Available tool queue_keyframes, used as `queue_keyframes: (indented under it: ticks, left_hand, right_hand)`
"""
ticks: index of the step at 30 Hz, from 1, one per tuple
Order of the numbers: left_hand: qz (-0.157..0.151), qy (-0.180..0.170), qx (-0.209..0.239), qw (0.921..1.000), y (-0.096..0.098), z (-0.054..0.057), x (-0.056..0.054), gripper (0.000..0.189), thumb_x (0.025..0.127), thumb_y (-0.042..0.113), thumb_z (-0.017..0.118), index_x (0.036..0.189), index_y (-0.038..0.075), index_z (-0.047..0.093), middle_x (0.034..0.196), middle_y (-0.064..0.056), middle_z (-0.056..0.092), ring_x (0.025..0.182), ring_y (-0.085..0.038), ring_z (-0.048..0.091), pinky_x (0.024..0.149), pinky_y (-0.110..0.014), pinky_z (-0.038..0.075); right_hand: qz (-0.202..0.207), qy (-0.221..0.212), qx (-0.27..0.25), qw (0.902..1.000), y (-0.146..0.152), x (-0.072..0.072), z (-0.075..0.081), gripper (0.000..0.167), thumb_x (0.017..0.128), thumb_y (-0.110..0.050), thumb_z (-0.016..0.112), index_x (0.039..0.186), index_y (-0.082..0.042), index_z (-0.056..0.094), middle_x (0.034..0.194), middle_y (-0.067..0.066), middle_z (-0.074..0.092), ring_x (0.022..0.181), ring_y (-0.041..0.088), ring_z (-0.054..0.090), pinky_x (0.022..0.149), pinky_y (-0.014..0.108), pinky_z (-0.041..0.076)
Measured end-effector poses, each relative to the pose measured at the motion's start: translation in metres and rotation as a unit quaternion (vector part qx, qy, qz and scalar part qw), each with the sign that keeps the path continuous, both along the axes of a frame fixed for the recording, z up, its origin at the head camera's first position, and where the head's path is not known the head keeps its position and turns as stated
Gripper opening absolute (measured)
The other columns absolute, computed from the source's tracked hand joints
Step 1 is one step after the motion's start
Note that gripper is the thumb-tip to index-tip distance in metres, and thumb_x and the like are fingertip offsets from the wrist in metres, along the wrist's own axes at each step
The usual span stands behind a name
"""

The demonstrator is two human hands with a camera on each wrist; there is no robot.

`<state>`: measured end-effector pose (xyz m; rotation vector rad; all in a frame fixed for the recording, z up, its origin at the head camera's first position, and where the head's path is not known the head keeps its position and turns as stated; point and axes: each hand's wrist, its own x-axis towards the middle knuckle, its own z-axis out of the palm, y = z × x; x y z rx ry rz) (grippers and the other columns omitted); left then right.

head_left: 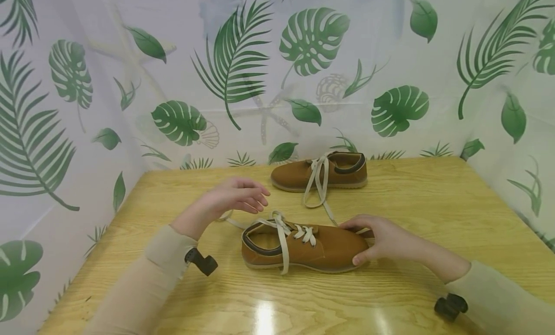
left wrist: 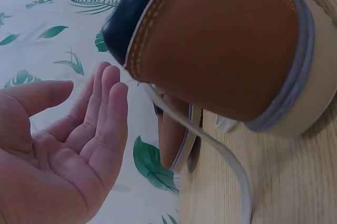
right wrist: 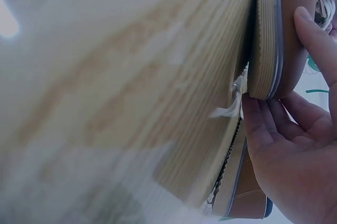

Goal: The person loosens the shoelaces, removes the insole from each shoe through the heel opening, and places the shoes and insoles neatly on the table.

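Note:
A brown lace-up shoe (head_left: 336,248) with cream laces (head_left: 284,248) lies sole down on the table, toe to the right. My right hand (head_left: 383,238) grips its toe, thumb on the near side and fingers on the far side; the right wrist view shows the thumb against the brown upper (right wrist: 292,39). Above and behind the heel, my left hand (head_left: 236,195) hovers with loosely extended fingers and holds nothing. In the left wrist view its palm faces up beside the heel (left wrist: 210,45), and a lace (left wrist: 221,153) trails down to the table.
A second brown shoe (head_left: 290,176) stands at the table's back edge, toe to the left, its cream lace loop (head_left: 318,183) hanging over the near side. Leaf-print cloth (head_left: 260,60) walls the wooden table (head_left: 208,301) at the back and sides.

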<state>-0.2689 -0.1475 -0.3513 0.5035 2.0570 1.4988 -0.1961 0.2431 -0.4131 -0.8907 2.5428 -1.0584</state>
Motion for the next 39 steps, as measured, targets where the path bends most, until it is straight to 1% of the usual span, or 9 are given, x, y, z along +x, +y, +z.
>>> queue_keyframes:
  ticks: [6, 14, 19, 22, 24, 28, 31, 35, 39]
  left_hand:
    - [-0.016, 0.0, 0.002, 0.9999, 0.007, -0.002, 0.002, 0.035, 0.112, 0.013, 0.051, 0.135, -0.012, 0.06, 0.097, 0.002, 0.075, 0.089, -0.012, 0.074, 0.087, -0.032, 0.064]
    - [-0.035, -0.003, 0.007, 0.9994, 0.016, -0.006, 0.007, 0.031, 0.109, 0.009, 0.055, 0.13, -0.012, 0.062, 0.096, -0.001, 0.075, 0.086, -0.011, 0.073, 0.083, -0.028, 0.064]
    - [-0.038, 0.016, -0.016, 0.999, 0.018, -0.009, 0.01, 0.027, 0.106, 0.01, 0.062, 0.126, -0.007, 0.066, 0.1, -0.002, 0.076, 0.09, -0.011, 0.073, 0.087, -0.03, 0.063]
    - [-0.051, 0.034, -0.03, 0.9977, 0.018, -0.011, 0.011, 0.022, 0.103, 0.011, 0.066, 0.12, -0.002, 0.07, 0.1, 0.002, 0.076, 0.092, -0.01, 0.071, 0.088, -0.03, 0.062]
    - [-0.065, 0.046, -0.033, 0.9963, 0.019, -0.012, 0.012, 0.018, 0.101, 0.009, 0.068, 0.115, -0.001, 0.071, 0.096, 0.005, 0.074, 0.091, -0.009, 0.069, 0.087, -0.028, 0.059]
    - [-0.082, 0.052, -0.04, 0.9945, 0.022, -0.013, 0.012, 0.011, 0.098, 0.003, 0.072, 0.109, 0.0, 0.072, 0.09, 0.008, 0.072, 0.086, -0.009, 0.066, 0.081, -0.024, 0.057]
    - [-0.085, 0.056, -0.054, 0.9933, 0.025, -0.012, 0.013, 0.014, 0.095, 0.003, 0.077, 0.108, -0.001, 0.072, 0.089, 0.007, 0.071, 0.084, -0.01, 0.065, 0.08, -0.023, 0.056]
    - [-0.089, 0.075, -0.078, 0.9901, 0.028, -0.013, 0.012, 0.017, 0.092, 0.005, 0.081, 0.106, 0.002, 0.072, 0.089, 0.006, 0.068, 0.085, -0.01, 0.062, 0.08, -0.022, 0.053]
    - [-0.094, 0.089, -0.085, 0.9879, 0.031, -0.016, 0.01, 0.017, 0.09, 0.005, 0.083, 0.103, 0.003, 0.072, 0.086, 0.005, 0.063, 0.083, -0.011, 0.057, 0.077, -0.022, 0.05]
  right_hand:
    - [0.0, 0.0, 0.002, 1.0, 0.0, -0.001, -0.002, 0.076, 0.083, -0.035, 0.093, 0.143, -0.001, 0.062, 0.139, 0.016, 0.067, 0.125, 0.032, 0.064, 0.103, 0.036, 0.059]
    - [-0.004, -0.003, -0.001, 1.0, 0.001, -0.001, -0.003, 0.077, 0.082, -0.035, 0.093, 0.143, -0.001, 0.062, 0.139, 0.017, 0.067, 0.125, 0.031, 0.064, 0.103, 0.035, 0.058]
    - [-0.002, -0.002, -0.001, 1.0, 0.001, -0.001, -0.003, 0.077, 0.082, -0.034, 0.093, 0.143, 0.0, 0.061, 0.139, 0.017, 0.067, 0.125, 0.031, 0.064, 0.103, 0.035, 0.058]
    - [-0.002, -0.003, -0.003, 1.0, 0.001, -0.001, -0.002, 0.077, 0.082, -0.034, 0.093, 0.143, 0.0, 0.061, 0.139, 0.017, 0.067, 0.125, 0.031, 0.064, 0.103, 0.035, 0.058]
    - [-0.003, -0.006, -0.004, 1.0, 0.0, -0.001, -0.002, 0.077, 0.082, -0.033, 0.093, 0.143, 0.001, 0.061, 0.139, 0.018, 0.067, 0.125, 0.031, 0.064, 0.103, 0.035, 0.059]
    - [-0.007, -0.008, -0.005, 0.9999, 0.0, -0.001, -0.002, 0.077, 0.082, -0.033, 0.093, 0.143, 0.0, 0.061, 0.14, 0.017, 0.066, 0.126, 0.031, 0.064, 0.103, 0.035, 0.059]
    - [-0.006, -0.006, -0.004, 1.0, 0.001, -0.001, -0.003, 0.077, 0.082, -0.033, 0.093, 0.144, 0.0, 0.061, 0.14, 0.017, 0.066, 0.126, 0.032, 0.063, 0.104, 0.035, 0.058]
    - [-0.004, -0.006, -0.005, 1.0, 0.001, -0.002, -0.005, 0.077, 0.082, -0.033, 0.093, 0.144, 0.0, 0.061, 0.14, 0.017, 0.066, 0.126, 0.033, 0.063, 0.104, 0.034, 0.059]
    - [-0.006, -0.007, -0.003, 1.0, 0.001, -0.002, -0.005, 0.077, 0.082, -0.033, 0.093, 0.144, -0.001, 0.061, 0.141, 0.017, 0.066, 0.126, 0.032, 0.064, 0.104, 0.034, 0.059]
